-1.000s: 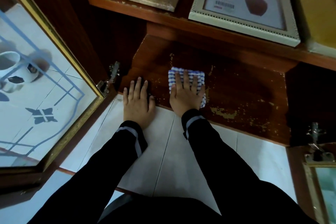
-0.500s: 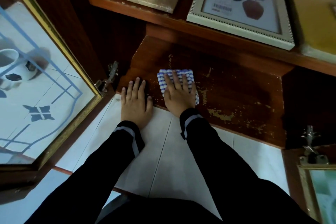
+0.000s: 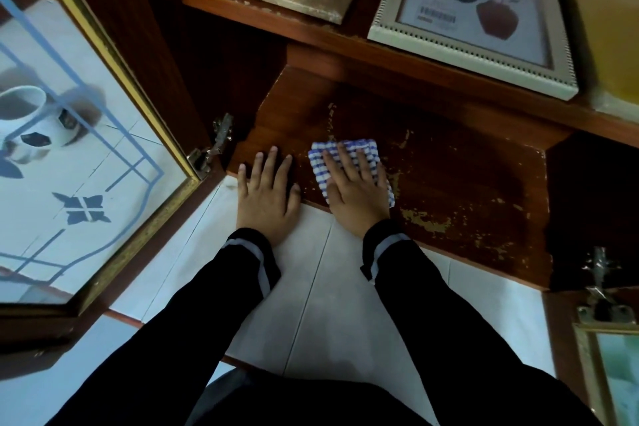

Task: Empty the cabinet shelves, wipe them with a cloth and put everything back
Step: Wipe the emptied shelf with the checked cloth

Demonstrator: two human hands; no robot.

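your right hand (image 3: pixel 356 190) lies flat on the cloth (image 3: pixel 320 168), fingers straight, near the front left of the bottom shelf (image 3: pixel 466 176). your left hand (image 3: pixel 268 197) rests flat beside it, holding nothing. press evenly and go slow over the flaky spots (image 3: pixel 427 223).

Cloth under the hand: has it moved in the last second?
Yes. The checked cloth has slid a little left along the shelf, its corner now past the vertical chipped streak, toward the door hinge.
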